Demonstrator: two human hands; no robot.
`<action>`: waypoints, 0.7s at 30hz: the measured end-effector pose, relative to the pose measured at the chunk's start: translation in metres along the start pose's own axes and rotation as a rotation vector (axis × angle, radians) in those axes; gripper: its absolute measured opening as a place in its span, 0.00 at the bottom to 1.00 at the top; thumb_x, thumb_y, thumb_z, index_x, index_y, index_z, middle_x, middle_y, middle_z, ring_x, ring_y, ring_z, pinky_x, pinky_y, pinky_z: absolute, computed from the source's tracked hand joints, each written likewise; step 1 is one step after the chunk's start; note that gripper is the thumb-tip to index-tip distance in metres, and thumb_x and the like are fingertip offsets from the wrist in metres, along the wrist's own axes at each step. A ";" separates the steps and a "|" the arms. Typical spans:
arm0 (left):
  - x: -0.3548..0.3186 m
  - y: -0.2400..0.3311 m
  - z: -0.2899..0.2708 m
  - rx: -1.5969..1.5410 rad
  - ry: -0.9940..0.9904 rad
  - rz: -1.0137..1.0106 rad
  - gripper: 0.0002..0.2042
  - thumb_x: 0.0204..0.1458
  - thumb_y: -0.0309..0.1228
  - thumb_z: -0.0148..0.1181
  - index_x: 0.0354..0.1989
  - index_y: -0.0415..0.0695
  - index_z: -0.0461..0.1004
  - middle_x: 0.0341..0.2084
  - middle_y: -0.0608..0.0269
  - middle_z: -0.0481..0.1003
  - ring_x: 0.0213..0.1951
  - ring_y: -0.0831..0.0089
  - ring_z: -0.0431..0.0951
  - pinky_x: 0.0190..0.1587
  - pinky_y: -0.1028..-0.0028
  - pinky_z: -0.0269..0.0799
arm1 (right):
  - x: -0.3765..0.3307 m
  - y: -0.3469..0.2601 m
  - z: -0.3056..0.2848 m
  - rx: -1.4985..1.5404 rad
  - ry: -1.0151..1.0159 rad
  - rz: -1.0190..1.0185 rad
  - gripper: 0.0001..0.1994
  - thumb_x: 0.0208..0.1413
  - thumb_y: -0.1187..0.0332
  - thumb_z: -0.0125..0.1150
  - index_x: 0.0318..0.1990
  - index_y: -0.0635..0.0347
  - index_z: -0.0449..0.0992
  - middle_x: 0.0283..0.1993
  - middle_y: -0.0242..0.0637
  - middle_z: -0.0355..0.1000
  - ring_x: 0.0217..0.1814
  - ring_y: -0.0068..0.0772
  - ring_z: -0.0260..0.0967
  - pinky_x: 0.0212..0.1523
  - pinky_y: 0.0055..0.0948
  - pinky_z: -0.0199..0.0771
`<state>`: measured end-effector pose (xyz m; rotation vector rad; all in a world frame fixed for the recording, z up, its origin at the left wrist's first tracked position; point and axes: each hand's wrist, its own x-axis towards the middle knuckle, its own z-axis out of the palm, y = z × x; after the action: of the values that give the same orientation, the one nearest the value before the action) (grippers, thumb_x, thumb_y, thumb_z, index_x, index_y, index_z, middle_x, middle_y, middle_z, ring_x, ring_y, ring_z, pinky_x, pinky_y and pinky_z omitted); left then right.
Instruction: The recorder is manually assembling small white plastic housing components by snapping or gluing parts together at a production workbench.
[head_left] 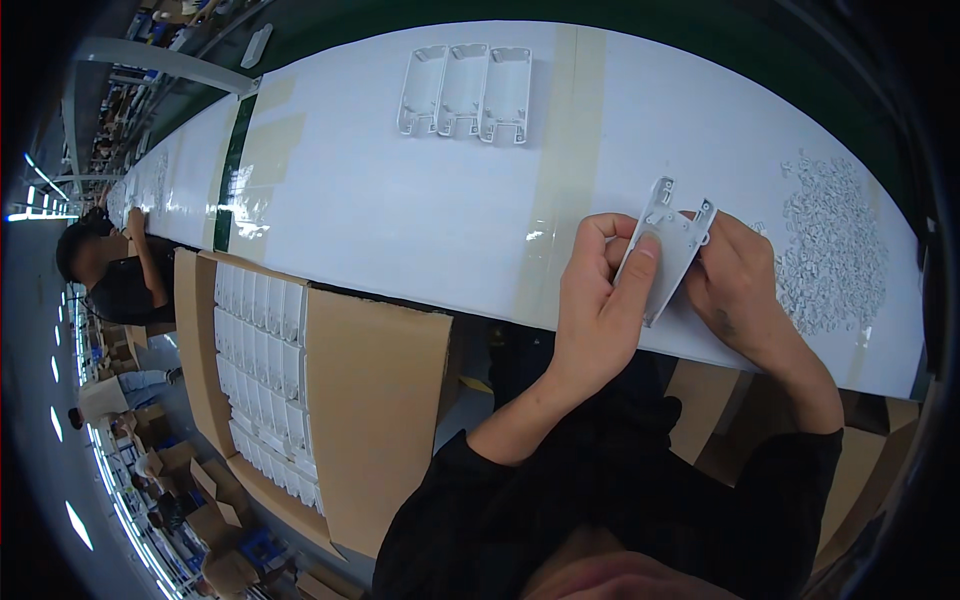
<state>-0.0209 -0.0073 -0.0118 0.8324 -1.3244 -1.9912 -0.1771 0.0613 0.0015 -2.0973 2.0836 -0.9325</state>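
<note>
Slippage is the likeliest trouble here: the white plastic housing [668, 245] is gripped only at its edges, above the white worktable [400, 200], at about three o'clock in the view. The left hand [600, 300] is closed on it, thumb pressed along its face, while the right hand [740, 285] is curled on its far edge; a loosened pinch could let it drop. The heap of small white parts [830, 245], just beside the right hand, could be scattered by a careless wrist. Three more housings [465, 90] are laid side by side at twelve o'clock, and a carton of stacked housings [265, 370] is seen at eight o'clock. The right fingertips are hidden behind the housing, so whether a small part is held cannot be told.
</note>
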 end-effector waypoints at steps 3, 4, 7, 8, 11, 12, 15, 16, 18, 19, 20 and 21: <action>-0.001 0.002 -0.001 0.025 0.012 -0.041 0.11 0.66 0.29 0.51 0.52 0.38 0.64 0.30 0.65 0.71 0.29 0.83 0.64 0.32 0.82 0.62 | 0.002 0.001 0.004 0.005 0.019 -0.011 0.06 0.50 0.80 0.64 0.34 0.66 0.73 0.28 0.37 0.70 0.22 0.28 0.62 0.23 0.25 0.62; -0.002 0.000 -0.002 0.018 0.002 -0.054 0.11 0.66 0.29 0.51 0.52 0.38 0.64 0.30 0.65 0.71 0.29 0.83 0.64 0.32 0.82 0.62 | 0.001 0.000 0.004 -0.002 0.012 0.004 0.06 0.50 0.80 0.64 0.34 0.66 0.73 0.28 0.37 0.70 0.22 0.28 0.62 0.23 0.25 0.62; 0.002 -0.011 -0.012 -0.212 0.055 -0.123 0.13 0.65 0.28 0.52 0.54 0.35 0.63 0.38 0.54 0.74 0.37 0.71 0.75 0.41 0.75 0.72 | 0.006 -0.005 0.001 0.253 0.031 0.208 0.05 0.52 0.78 0.63 0.36 0.67 0.74 0.28 0.35 0.71 0.22 0.25 0.63 0.23 0.22 0.62; 0.000 -0.013 -0.015 -0.288 0.075 -0.148 0.14 0.65 0.28 0.52 0.54 0.34 0.63 0.40 0.51 0.75 0.40 0.67 0.79 0.44 0.73 0.75 | 0.007 -0.008 0.000 0.336 0.041 0.277 0.05 0.53 0.78 0.63 0.36 0.67 0.74 0.27 0.35 0.71 0.22 0.24 0.63 0.23 0.22 0.62; 0.002 -0.008 -0.018 -0.457 0.023 -0.171 0.16 0.65 0.27 0.50 0.57 0.34 0.60 0.47 0.43 0.74 0.48 0.56 0.79 0.51 0.64 0.77 | 0.010 -0.014 -0.006 0.572 0.086 0.479 0.04 0.56 0.77 0.62 0.37 0.68 0.75 0.27 0.34 0.72 0.22 0.21 0.63 0.22 0.19 0.62; 0.004 -0.007 -0.015 -0.476 0.016 -0.138 0.16 0.65 0.28 0.49 0.58 0.35 0.59 0.47 0.44 0.74 0.48 0.58 0.79 0.51 0.65 0.76 | 0.011 -0.017 -0.009 0.652 0.105 0.545 0.04 0.57 0.76 0.62 0.38 0.68 0.76 0.27 0.33 0.73 0.22 0.19 0.63 0.22 0.18 0.62; 0.005 -0.010 -0.011 -0.504 -0.018 -0.055 0.18 0.65 0.26 0.49 0.61 0.38 0.58 0.49 0.47 0.73 0.49 0.64 0.76 0.52 0.68 0.71 | 0.018 -0.027 -0.015 0.764 0.127 0.637 0.04 0.58 0.75 0.61 0.38 0.68 0.76 0.27 0.32 0.73 0.22 0.18 0.63 0.22 0.17 0.63; 0.004 -0.009 -0.010 -0.510 -0.021 -0.057 0.18 0.65 0.26 0.49 0.61 0.38 0.58 0.49 0.47 0.73 0.49 0.64 0.76 0.52 0.68 0.71 | 0.023 -0.033 -0.016 0.807 0.124 0.650 0.04 0.59 0.75 0.61 0.38 0.67 0.76 0.26 0.32 0.72 0.22 0.17 0.63 0.22 0.16 0.63; 0.001 -0.008 -0.010 -0.411 0.063 0.033 0.18 0.64 0.24 0.51 0.61 0.39 0.60 0.49 0.50 0.73 0.47 0.69 0.74 0.52 0.71 0.69 | 0.028 -0.040 -0.016 0.895 0.118 0.676 0.04 0.61 0.74 0.60 0.38 0.66 0.77 0.26 0.31 0.72 0.22 0.16 0.63 0.22 0.14 0.63; 0.000 -0.007 -0.009 -0.417 0.062 0.030 0.18 0.64 0.24 0.51 0.61 0.39 0.60 0.49 0.50 0.73 0.47 0.69 0.74 0.52 0.71 0.69 | 0.029 -0.040 -0.014 0.889 0.116 0.679 0.04 0.61 0.74 0.60 0.38 0.66 0.77 0.26 0.31 0.72 0.22 0.16 0.63 0.22 0.14 0.63; 0.000 -0.006 -0.009 -0.385 0.052 0.050 0.18 0.63 0.24 0.51 0.61 0.39 0.60 0.49 0.51 0.73 0.47 0.70 0.74 0.52 0.71 0.68 | 0.028 -0.039 -0.009 0.819 0.122 0.613 0.04 0.62 0.74 0.59 0.39 0.66 0.76 0.25 0.30 0.72 0.22 0.16 0.63 0.22 0.14 0.63; 0.000 -0.005 -0.009 -0.352 0.044 0.070 0.18 0.63 0.23 0.52 0.61 0.40 0.60 0.49 0.51 0.73 0.47 0.71 0.73 0.52 0.71 0.68 | 0.026 -0.038 -0.004 0.751 0.127 0.547 0.04 0.63 0.74 0.58 0.40 0.66 0.76 0.25 0.30 0.71 0.22 0.16 0.63 0.21 0.13 0.63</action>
<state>-0.0147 -0.0110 -0.0191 0.6489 -0.9267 -2.0564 -0.1469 0.0424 0.0311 -1.0623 1.7779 -1.4514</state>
